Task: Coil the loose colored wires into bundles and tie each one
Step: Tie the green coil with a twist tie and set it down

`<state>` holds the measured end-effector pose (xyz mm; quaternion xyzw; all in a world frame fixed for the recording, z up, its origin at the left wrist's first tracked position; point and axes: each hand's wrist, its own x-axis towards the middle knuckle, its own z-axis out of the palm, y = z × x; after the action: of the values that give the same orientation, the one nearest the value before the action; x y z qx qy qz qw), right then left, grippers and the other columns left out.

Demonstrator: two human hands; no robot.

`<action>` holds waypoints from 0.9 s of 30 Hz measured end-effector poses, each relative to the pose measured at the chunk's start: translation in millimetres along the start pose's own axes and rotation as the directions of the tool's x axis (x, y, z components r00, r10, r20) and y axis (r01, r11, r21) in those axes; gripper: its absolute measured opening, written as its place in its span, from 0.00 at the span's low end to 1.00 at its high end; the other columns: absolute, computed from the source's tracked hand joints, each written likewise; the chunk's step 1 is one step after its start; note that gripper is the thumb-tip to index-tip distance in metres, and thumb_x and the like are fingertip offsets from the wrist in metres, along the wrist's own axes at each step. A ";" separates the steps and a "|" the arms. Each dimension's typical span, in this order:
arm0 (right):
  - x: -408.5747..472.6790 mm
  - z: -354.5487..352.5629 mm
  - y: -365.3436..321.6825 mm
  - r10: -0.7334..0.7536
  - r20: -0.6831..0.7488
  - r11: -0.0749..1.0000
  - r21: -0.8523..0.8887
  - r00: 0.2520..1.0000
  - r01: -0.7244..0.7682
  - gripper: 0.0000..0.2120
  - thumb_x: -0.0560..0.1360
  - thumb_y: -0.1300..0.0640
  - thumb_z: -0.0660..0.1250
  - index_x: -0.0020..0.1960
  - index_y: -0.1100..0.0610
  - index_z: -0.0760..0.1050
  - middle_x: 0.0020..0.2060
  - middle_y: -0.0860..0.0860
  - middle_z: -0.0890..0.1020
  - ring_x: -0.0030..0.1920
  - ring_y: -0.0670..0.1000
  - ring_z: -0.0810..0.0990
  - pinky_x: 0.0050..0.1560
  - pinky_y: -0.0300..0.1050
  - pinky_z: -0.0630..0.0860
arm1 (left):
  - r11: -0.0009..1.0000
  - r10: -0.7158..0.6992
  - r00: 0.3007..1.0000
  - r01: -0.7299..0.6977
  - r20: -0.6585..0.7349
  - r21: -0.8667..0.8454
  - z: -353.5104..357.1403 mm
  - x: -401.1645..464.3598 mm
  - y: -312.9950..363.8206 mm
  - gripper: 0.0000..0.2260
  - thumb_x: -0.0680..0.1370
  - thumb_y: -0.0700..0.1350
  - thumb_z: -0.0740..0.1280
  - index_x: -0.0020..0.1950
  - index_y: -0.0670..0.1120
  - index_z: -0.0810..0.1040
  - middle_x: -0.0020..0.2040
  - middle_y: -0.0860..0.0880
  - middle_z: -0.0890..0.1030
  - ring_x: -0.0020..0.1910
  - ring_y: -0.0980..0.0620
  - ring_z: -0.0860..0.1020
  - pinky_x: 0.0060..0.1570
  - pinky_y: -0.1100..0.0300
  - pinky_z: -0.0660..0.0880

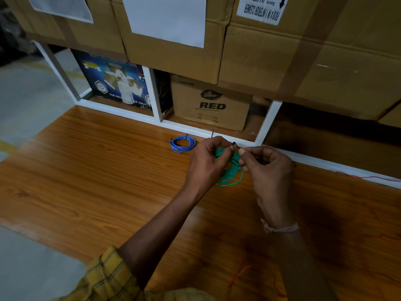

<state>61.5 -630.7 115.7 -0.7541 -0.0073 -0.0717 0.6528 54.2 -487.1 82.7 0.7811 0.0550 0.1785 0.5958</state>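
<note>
Both hands' fingers (242, 153) pinch the black tie (236, 146) over the green coil (230, 170); judged risk: a slipped grip springs loops loose.

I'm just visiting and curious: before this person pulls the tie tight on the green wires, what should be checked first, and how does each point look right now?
1. Green wire bundle gathered in a coil: ok.
2. Left hand grips the bundle: ok.
3. Right hand pinches the black tie: ok.
4. Tie's tail threaded through its head: cannot tell, fingers hide it.
5. Blue wire coil already tied and lying apart on the table: ok.
6. Red wire coiled: not ok, it lies loose.
</note>
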 end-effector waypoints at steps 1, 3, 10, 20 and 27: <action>0.1 -0.3 0.6 0.008 0.000 1.000 -0.001 1.000 -0.008 0.00 0.76 0.61 0.75 0.46 0.59 0.85 0.35 0.50 0.86 0.34 0.42 0.83 0.37 0.35 0.79 | 0.999 0.021 1.000 -0.021 -0.007 0.035 -0.2 -0.4 -0.3 0.04 0.81 0.45 0.72 0.50 0.47 0.86 0.46 0.51 0.86 0.49 0.52 0.84 0.50 0.44 0.81; -0.3 -0.4 1.7 0.011 -0.002 1.000 -0.015 1.000 -0.011 0.03 0.76 0.61 0.75 0.45 0.54 0.84 0.34 0.49 0.86 0.35 0.42 0.84 0.39 0.37 0.81 | 0.993 0.060 0.998 -0.058 -0.020 0.103 -0.3 -1.5 0.3 0.04 0.81 0.47 0.72 0.52 0.49 0.86 0.47 0.52 0.85 0.50 0.54 0.83 0.50 0.46 0.81; -0.6 -1.6 3.3 -0.046 -0.004 0.995 -0.085 0.999 0.045 0.05 0.76 0.59 0.75 0.44 0.51 0.83 0.37 0.48 0.86 0.40 0.47 0.86 0.43 0.43 0.84 | 0.956 0.130 0.991 -0.123 -0.011 0.268 0.0 -2.6 9.0 0.06 0.82 0.47 0.71 0.56 0.48 0.85 0.49 0.50 0.82 0.50 0.54 0.80 0.51 0.49 0.80; -1.1 -2.4 8.2 -0.217 -0.027 0.955 -0.214 0.976 0.206 0.03 0.77 0.61 0.73 0.45 0.58 0.85 0.36 0.44 0.85 0.38 0.40 0.83 0.38 0.29 0.76 | 0.935 0.152 0.988 -0.141 -0.009 0.324 1.1 -5.4 14.9 0.04 0.82 0.47 0.72 0.54 0.48 0.85 0.47 0.51 0.81 0.48 0.55 0.80 0.47 0.57 0.76; -2.5 -3.0 9.5 -0.292 -0.001 0.929 -0.237 0.956 0.283 0.02 0.77 0.61 0.74 0.45 0.59 0.85 0.37 0.45 0.85 0.40 0.41 0.84 0.39 0.28 0.76 | 0.885 0.194 0.980 -0.195 0.046 0.422 -1.2 -7.4 19.5 0.07 0.83 0.47 0.71 0.58 0.47 0.84 0.50 0.48 0.79 0.48 0.53 0.78 0.46 0.57 0.77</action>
<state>59.8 -634.8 106.4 -0.8151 -0.0974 -0.1804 0.5418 44.5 -493.7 99.9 0.8937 0.0133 0.2199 0.3909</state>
